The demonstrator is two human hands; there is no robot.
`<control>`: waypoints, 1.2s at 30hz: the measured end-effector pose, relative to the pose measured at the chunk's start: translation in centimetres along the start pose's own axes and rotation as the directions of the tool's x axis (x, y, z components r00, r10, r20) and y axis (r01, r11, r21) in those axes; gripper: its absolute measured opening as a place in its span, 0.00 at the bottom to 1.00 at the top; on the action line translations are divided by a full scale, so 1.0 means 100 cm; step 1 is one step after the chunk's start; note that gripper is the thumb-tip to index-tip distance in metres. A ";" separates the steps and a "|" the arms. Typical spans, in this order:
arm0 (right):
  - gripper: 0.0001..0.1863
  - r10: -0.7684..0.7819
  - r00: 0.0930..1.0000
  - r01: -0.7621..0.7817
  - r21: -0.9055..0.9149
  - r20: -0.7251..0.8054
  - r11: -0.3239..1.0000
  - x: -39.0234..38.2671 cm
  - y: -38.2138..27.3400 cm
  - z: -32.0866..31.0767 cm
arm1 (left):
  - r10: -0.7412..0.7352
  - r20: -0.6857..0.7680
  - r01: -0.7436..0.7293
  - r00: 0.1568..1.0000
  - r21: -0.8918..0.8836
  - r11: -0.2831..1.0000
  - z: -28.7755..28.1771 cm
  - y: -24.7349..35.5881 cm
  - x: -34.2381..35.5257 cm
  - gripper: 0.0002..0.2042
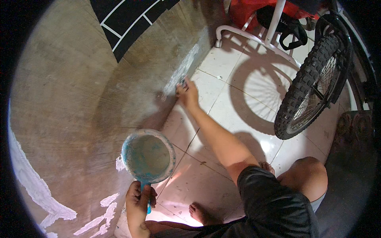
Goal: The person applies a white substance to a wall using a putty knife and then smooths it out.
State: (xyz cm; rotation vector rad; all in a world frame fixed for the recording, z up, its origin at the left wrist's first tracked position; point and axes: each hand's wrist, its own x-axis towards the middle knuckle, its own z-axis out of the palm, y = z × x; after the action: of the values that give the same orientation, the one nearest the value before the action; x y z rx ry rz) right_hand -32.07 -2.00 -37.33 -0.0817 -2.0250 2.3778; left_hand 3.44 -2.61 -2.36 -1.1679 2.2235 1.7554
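Observation:
My left hand (137,201) grips the handle of a round blue water dipper (128,152), its rim and inner wall smeared with pale residue. A greyish-white paste (152,152) lies in its bottom. With the arm stretched forward, my right hand (189,96) is at the foot of the brown wall (75,95), fingers bent against it. Something small and dark seems to be between those fingers, too little of it showing to name. Right beside them a rough whitish patch (183,67) runs along the wall's lower edge.
A bicycle wheel (307,89) with a knobbly tyre stands at the right, near a white metal frame (246,35) and red fabric (246,12). White floor tiles (214,103) meet the wall. More white patches (33,188) mark the wall at lower left; a black white-lined covering (123,23) hangs above.

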 end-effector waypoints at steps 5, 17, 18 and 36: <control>0.26 -0.162 0.985 0.169 -0.192 0.049 0.967 -0.108 -0.030 0.038 | 0.022 -0.105 -0.033 0.994 -0.101 0.994 -0.013 -0.007 -0.006 0.09; 0.27 0.066 0.995 -0.077 -0.149 -0.077 0.986 0.004 -0.061 -0.003 | -0.088 -0.061 0.057 0.994 -0.395 0.917 -0.018 -0.009 -0.009 0.11; 0.27 0.042 0.998 -0.051 -0.194 -0.052 0.980 0.004 -0.064 -0.002 | -0.096 -0.052 0.067 0.994 -0.402 0.913 -0.019 -0.010 -0.009 0.11; 0.28 0.048 0.992 -0.052 -0.029 -0.118 0.998 0.005 -0.039 -0.008 | -0.118 -0.001 0.100 0.993 -0.532 0.841 -0.008 0.002 -0.010 0.09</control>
State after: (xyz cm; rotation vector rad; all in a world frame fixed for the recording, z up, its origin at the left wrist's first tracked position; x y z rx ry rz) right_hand -32.58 -0.60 -33.62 -0.2696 -2.0315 2.3090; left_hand 4.37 -2.76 -1.42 -1.3832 1.6731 2.4019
